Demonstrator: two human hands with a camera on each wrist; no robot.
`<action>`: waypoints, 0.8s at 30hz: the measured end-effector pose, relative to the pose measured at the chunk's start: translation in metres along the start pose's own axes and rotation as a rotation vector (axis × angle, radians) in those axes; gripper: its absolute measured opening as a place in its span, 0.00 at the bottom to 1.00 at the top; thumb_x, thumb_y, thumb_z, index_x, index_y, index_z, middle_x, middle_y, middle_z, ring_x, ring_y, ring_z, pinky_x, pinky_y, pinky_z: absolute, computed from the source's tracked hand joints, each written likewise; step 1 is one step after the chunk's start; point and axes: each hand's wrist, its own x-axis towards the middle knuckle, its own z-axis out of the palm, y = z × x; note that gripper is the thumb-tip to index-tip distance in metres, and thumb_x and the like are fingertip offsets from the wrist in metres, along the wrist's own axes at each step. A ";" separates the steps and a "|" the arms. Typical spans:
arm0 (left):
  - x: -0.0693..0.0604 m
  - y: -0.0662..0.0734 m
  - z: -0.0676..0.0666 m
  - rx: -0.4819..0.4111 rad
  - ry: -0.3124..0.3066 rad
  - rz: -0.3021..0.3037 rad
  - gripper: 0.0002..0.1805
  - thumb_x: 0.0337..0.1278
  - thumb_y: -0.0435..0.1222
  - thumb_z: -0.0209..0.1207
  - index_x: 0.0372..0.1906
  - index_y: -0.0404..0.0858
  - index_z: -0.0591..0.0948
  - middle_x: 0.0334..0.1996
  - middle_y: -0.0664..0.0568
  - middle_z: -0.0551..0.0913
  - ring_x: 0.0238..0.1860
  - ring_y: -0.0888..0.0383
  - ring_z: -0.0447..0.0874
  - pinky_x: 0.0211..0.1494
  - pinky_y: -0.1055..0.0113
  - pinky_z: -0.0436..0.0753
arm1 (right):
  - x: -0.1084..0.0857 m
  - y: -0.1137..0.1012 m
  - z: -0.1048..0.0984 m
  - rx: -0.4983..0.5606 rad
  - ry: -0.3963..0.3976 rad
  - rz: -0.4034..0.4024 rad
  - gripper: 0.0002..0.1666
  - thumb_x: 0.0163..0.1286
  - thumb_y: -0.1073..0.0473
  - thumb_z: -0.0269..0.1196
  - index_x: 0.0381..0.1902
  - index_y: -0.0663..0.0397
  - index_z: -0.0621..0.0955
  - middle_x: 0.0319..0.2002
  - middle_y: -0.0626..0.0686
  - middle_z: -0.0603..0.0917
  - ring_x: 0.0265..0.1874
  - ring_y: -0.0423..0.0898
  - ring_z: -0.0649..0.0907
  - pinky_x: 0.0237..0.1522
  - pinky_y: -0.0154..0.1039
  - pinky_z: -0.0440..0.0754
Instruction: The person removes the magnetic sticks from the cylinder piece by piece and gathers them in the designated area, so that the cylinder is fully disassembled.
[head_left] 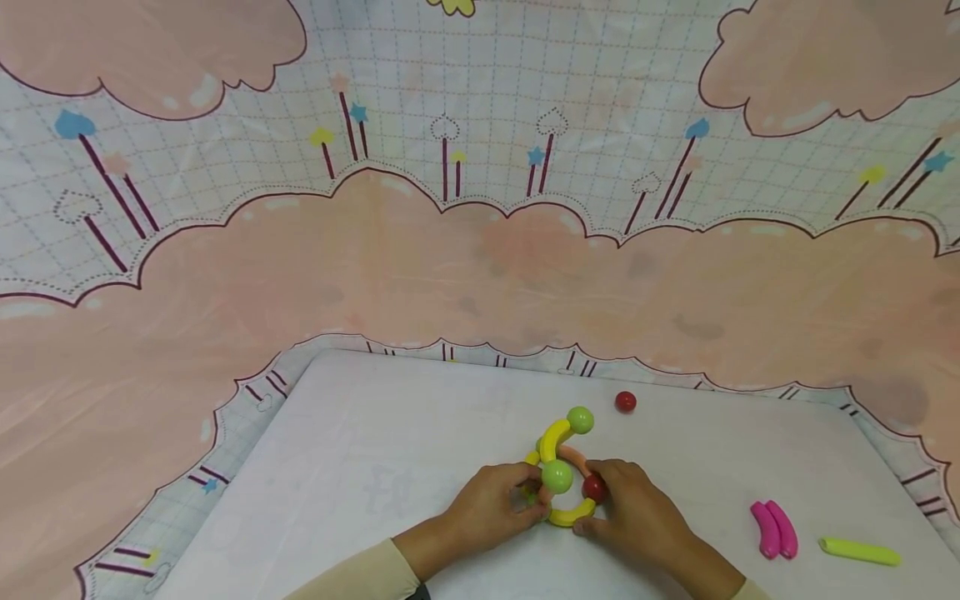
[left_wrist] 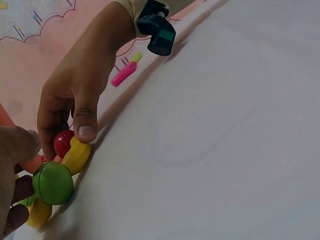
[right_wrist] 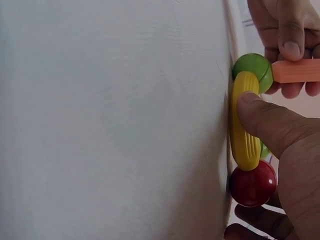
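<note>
A joined ring of balls and curved sticks stands on the white table, held from both sides. Its near yellow stick (head_left: 572,514) links to a red ball (head_left: 594,487); a green ball (head_left: 557,476) and an upper yellow stick (head_left: 554,439) rise above it, topped by another green ball (head_left: 580,420). My left hand (head_left: 491,507) pinches an orange stick (right_wrist: 296,71) at the left side, beside a green ball (right_wrist: 252,73). With its thumb on the yellow stick (right_wrist: 245,122), my right hand (head_left: 637,508) grips the ring at the red ball (right_wrist: 253,186).
A loose red ball (head_left: 626,402) lies behind the ring. To the right on the white table (head_left: 375,433) are two pink curved sticks (head_left: 774,529) and a yellow-green straight stick (head_left: 859,552). A patterned cloth (head_left: 480,275) hangs behind the table.
</note>
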 end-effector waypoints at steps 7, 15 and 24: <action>-0.001 -0.002 -0.004 0.052 -0.026 -0.010 0.16 0.62 0.37 0.71 0.53 0.45 0.83 0.47 0.67 0.85 0.49 0.70 0.82 0.55 0.70 0.80 | 0.004 0.002 -0.001 -0.001 -0.005 -0.027 0.53 0.41 0.36 0.84 0.64 0.52 0.80 0.58 0.53 0.82 0.59 0.53 0.78 0.59 0.57 0.79; -0.004 -0.008 -0.016 0.172 0.013 0.002 0.17 0.64 0.29 0.59 0.57 0.41 0.81 0.50 0.61 0.85 0.54 0.65 0.81 0.62 0.62 0.78 | 0.010 0.005 -0.006 0.040 -0.040 -0.048 0.52 0.43 0.39 0.84 0.65 0.50 0.79 0.59 0.50 0.82 0.60 0.52 0.77 0.62 0.57 0.77; 0.010 -0.019 -0.018 0.402 0.119 -0.176 0.15 0.70 0.37 0.62 0.58 0.40 0.82 0.52 0.53 0.86 0.55 0.56 0.83 0.61 0.56 0.79 | 0.012 0.005 -0.006 0.039 -0.052 -0.019 0.54 0.42 0.36 0.84 0.65 0.52 0.79 0.60 0.51 0.81 0.59 0.52 0.77 0.61 0.57 0.78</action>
